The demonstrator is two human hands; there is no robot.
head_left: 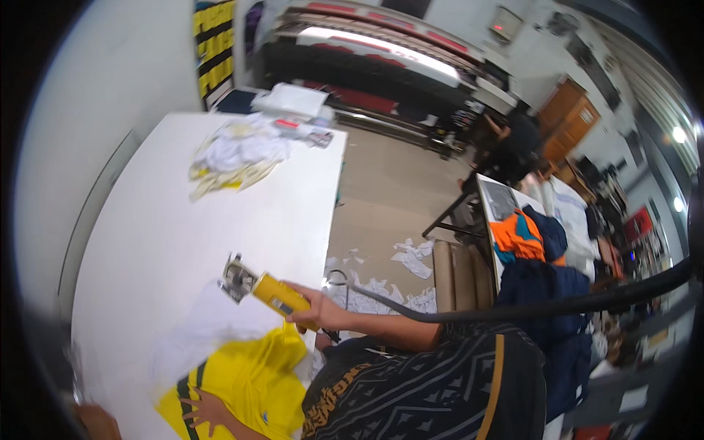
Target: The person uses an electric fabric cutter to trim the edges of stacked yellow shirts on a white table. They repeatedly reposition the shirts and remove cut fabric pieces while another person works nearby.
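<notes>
My right hand (319, 308) is wrapped round the yellow body of a handheld electric cloth cutter (282, 295). The metal cutting head points left over the white table (282, 220), apart from the cloth. Below it, at the near left, my left hand (209, 412) lies with spread fingers on a bright yellow piece of fabric (253, 374). A dark stripe runs along this fabric by my fingers. Blurred white fabric (198, 330) lies just beyond the yellow piece, its outline hard to make out.
Crumpled white and yellow cloth (238, 154) sits at the table's far end. White scraps (414, 257) litter the floor. A dark cable (499, 314) crosses from the right. Another table bears orange and navy garments (521, 235). Beyond, a person (517, 139) is near a large printer-like machine (352, 66).
</notes>
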